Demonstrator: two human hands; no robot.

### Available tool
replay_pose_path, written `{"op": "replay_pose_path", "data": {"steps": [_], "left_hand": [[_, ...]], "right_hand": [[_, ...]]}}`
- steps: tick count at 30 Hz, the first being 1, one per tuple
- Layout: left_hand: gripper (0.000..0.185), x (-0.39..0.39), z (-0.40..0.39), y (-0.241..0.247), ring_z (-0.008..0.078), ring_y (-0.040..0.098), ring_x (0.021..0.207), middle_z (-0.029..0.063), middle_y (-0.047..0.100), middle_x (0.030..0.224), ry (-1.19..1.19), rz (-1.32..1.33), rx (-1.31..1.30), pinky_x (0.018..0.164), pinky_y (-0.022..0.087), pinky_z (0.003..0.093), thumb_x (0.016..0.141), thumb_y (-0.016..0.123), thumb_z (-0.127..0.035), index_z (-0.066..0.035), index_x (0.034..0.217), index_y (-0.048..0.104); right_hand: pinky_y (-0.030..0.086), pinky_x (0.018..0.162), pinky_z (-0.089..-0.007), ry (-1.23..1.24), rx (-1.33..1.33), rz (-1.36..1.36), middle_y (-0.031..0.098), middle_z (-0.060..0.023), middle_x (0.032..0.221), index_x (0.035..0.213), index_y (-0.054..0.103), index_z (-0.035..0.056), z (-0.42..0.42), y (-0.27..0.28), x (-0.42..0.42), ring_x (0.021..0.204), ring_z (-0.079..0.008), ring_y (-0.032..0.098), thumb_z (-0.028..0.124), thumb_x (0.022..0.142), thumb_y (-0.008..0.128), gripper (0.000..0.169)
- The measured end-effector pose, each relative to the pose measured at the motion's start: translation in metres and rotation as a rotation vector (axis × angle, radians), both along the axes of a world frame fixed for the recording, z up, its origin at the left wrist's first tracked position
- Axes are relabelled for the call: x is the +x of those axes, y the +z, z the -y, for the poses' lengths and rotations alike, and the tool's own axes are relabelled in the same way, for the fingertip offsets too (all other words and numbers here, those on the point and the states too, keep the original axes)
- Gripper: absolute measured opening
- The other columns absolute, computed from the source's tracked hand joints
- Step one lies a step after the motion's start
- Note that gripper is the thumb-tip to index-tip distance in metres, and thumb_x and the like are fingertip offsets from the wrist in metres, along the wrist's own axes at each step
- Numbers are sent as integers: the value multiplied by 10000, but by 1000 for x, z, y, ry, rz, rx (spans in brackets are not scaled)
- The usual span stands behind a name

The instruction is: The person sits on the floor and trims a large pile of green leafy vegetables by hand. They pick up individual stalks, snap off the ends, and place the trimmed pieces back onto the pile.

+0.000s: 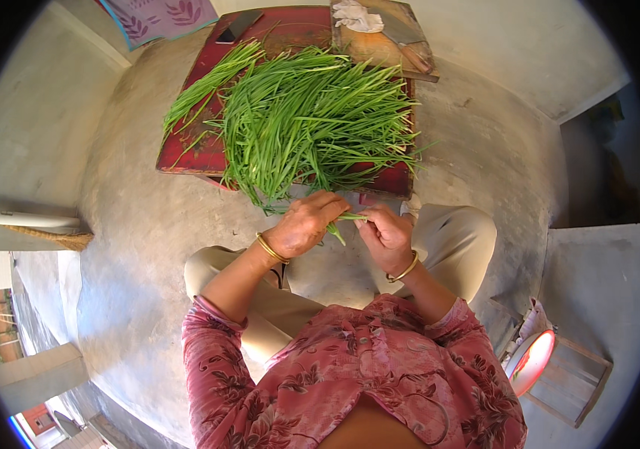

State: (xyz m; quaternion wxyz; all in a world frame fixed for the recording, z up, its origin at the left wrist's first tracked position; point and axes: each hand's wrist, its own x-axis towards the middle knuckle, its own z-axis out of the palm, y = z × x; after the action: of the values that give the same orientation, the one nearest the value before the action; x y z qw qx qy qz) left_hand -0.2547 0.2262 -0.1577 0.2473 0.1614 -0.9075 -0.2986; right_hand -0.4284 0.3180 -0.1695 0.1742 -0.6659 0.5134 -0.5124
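Note:
Just in front of the low table's near edge, my left hand [309, 221] is closed around a few strands of garlic chives [338, 231], their pale ends poking out past the fingers. My right hand [386, 234] pinches the tip of one stalk between thumb and fingers, close beside the left. Leaves trail from under my left hand towards a large loose heap of garlic chives [309, 112] spread over the worn red table [193, 156]. To the heap's left lies a smaller, neater bundle of chives [208, 84], its stalks roughly side by side.
A wooden cutting board [362, 47] at the table's far right bears a cleaver [412, 58] and a crumpled white cloth [358, 15]. A smartphone [240, 27] rests at the far left. A broom [67, 238] is by the left wall; an enamel basin [534, 363] is at right.

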Motion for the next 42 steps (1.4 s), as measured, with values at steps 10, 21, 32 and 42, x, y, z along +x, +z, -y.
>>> {"op": "replay_pose_path", "data": {"steps": [10, 21, 32, 42], "left_hand": [[265, 4, 3, 10, 322, 582, 843, 137, 592, 959, 37, -91, -35, 714, 489, 368, 703, 598, 61, 3, 961, 595], [187, 5, -34, 55, 247, 587, 669, 145, 619, 862, -708, -354, 574, 552, 473, 339, 910, 493, -152, -4, 889, 606], [192, 7, -8, 11, 252, 568, 804, 102, 600, 898, -440, -5, 656, 709, 470, 341, 787, 516, 28, -3, 964, 583], [130, 6, -10, 6, 117, 559, 654, 65, 615, 781, -276, 47, 680, 603, 462, 237, 860, 571, -66, 36, 938, 593]], "right_hand": [[474, 617, -357, 56, 52, -163, 552, -107, 829, 1119, 537, 38, 58, -19, 3, 721, -273, 575, 34, 722, 638, 410], [473, 705, -353, 42, 78, -508, 525, -101, 864, 1062, 537, 37, 127, -45, 43, 809, -266, 567, 117, 794, 606, 288], [486, 698, -362, 89, 155, -473, 553, -104, 832, 922, 556, 29, 152, -41, 46, 813, -273, 567, 67, 771, 577, 157], [460, 528, -348, -367, -62, -94, 569, -91, 704, 838, 613, 50, 30, -43, -71, 589, -240, 577, 103, 779, 641, 83]]}}
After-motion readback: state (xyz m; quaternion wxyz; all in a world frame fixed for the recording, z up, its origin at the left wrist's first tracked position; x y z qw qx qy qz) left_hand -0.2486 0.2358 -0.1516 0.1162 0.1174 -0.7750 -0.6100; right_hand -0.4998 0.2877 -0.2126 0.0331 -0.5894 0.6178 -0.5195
